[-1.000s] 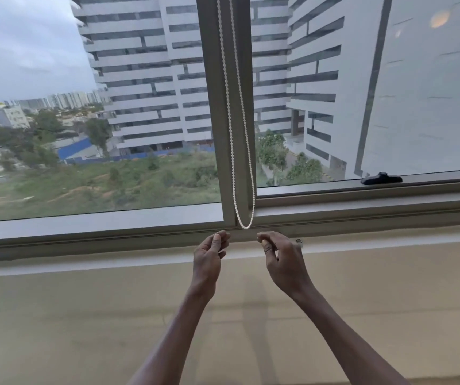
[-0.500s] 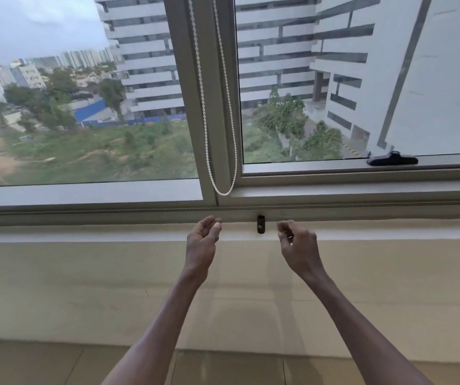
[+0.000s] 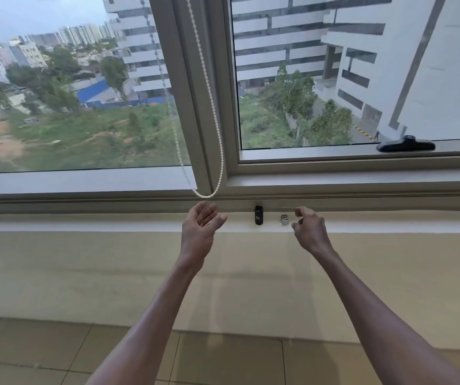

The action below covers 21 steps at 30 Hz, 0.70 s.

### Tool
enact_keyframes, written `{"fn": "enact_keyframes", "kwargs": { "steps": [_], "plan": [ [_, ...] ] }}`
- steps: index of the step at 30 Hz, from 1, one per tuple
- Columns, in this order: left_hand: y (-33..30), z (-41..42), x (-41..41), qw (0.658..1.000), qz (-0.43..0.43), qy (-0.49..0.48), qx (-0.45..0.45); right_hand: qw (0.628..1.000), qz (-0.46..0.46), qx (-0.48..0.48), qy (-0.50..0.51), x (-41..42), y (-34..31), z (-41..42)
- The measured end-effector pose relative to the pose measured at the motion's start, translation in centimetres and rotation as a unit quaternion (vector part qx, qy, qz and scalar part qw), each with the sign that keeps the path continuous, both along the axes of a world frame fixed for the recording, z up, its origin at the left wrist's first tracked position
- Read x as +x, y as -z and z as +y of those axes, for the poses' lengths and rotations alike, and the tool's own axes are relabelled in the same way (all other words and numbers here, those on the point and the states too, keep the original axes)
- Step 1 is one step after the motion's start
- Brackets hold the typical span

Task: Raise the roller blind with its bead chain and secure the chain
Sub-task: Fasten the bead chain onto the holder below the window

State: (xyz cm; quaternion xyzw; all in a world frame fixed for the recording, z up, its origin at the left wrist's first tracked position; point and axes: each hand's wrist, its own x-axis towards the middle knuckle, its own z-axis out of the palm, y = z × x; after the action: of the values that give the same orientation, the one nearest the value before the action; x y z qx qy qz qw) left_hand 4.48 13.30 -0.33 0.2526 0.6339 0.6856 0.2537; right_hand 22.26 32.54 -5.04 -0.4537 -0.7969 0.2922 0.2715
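A white bead chain hangs in a loop down the window's centre post, its bottom just above the sill. The blind itself is out of view above. My left hand is open, palm up, a little below the loop and not touching it. My right hand hovers to the right with fingers loosely curled and nothing in them. Between my hands, on the ledge, a small black clip is fixed to the wall, with a small silver ring-shaped fitting beside it.
A black window handle lies on the right pane's lower frame. The grey window frame runs across above a white ledge and a beige wall. Tiled floor shows below.
Both hands have dropped away from the chain loop and spread apart, uncovering the black clip and the silver fitting. My view has tilted down and the chain swings slightly.
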Motion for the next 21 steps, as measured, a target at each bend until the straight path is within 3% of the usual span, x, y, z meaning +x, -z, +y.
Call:
{"fn": "enact_keyframes", "kwargs": {
  "steps": [12, 21],
  "plan": [
    [-0.4, 0.0, -1.5, 0.998, -0.033, 0.020, 0.057, 0.991, -0.119, 0.022, -0.059, -3.0, 1.1, 2.0],
    [-0.6, -0.4, -2.2, 0.996, -0.035, 0.028, 0.073, 0.997, -0.049, 0.051, -0.025, -3.5, 2.0, 1.8]
  ]
}}
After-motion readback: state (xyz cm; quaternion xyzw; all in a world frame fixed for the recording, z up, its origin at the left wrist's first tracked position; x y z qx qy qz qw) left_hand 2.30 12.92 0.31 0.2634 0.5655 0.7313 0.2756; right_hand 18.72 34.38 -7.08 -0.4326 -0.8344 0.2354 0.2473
